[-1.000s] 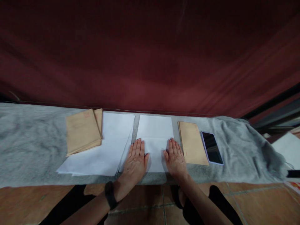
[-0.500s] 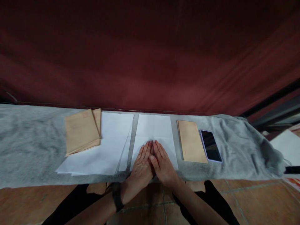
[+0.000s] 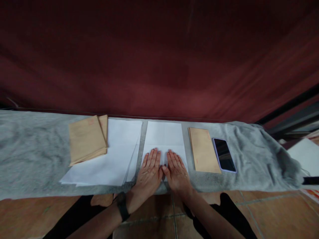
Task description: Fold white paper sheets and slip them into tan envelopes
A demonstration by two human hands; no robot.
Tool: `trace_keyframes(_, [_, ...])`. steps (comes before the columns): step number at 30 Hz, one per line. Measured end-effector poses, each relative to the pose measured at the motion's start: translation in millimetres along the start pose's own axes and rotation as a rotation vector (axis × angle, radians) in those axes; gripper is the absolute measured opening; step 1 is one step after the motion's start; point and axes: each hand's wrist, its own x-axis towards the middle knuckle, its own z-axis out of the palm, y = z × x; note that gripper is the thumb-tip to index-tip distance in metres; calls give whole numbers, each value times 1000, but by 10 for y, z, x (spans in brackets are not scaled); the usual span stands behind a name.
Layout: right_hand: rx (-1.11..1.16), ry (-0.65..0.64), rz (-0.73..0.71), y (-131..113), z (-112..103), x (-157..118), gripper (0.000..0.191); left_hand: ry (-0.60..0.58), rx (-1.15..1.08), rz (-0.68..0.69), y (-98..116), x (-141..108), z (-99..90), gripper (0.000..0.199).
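Observation:
A white sheet of paper (image 3: 164,132) lies in front of me, with faint crease lines across it. My left hand (image 3: 150,171) rests flat on its near left part, fingers stretched out and holding nothing. Beside it, my right hand (image 3: 177,172) presses flat on the near right part, also with fingers extended. The thumbs nearly meet between them. Part of the sheet's near edge is hidden under the hands. To the left is a pile of white paper sheets (image 3: 112,166), partly covered by several brown envelopes (image 3: 87,139).
A small stack of brown envelopes (image 3: 204,151) lies right of the sheet, next to a phone (image 3: 224,155) in a purple case. All rest on a narrow surface with a grey cloth (image 3: 32,152). A dark red fabric (image 3: 159,76) rises behind it.
My hands have moved apart, left hand to the left and right hand to the right, smoothing over the paper. The fingers that were close together at the middle now have a gap.

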Motion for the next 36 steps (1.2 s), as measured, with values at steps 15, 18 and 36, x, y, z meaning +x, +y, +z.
trace_keyframes(15, [-98,70,88,166,79,-1,61,9,31,-131,-65,77,-8,64])
trace_keyframes(18, [-109,89,106,184,88,0,64,4,28,-150,-87,85,5,64])
trace_keyframes(36, [-122,114,145,199,98,14,69,-6,39,-211,-159,131,-9,64])
